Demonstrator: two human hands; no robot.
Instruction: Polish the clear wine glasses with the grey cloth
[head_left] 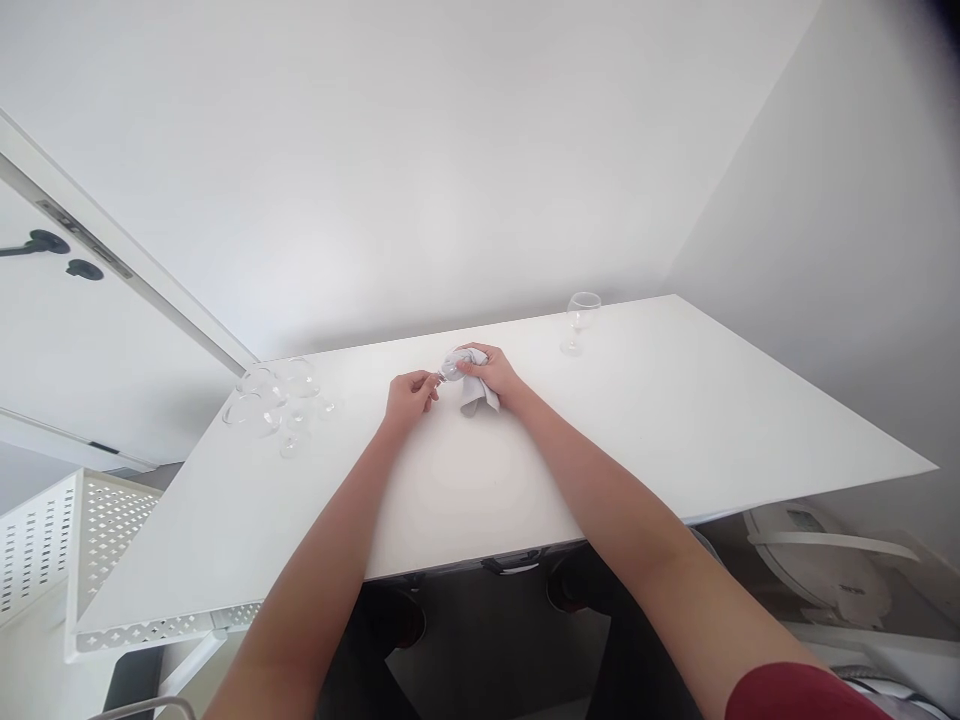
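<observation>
Over the middle of the white table (472, 480), my left hand (412, 393) pinches the stem end of a wine glass (453, 366). My right hand (491, 370) is closed around the bowl with a pale grey cloth (480, 388) between its fingers and the glass. Part of the cloth hangs below the right hand. The glass lies tilted sideways between the two hands, and its foot is mostly hidden by the left fingers.
Several clear stemmed glasses (289, 395) stand grouped at the table's left end. One more stemmed glass (581, 318) stands upright near the back edge, right of my hands. A white perforated cart (112, 520) is beside the table at left, and a wall runs behind.
</observation>
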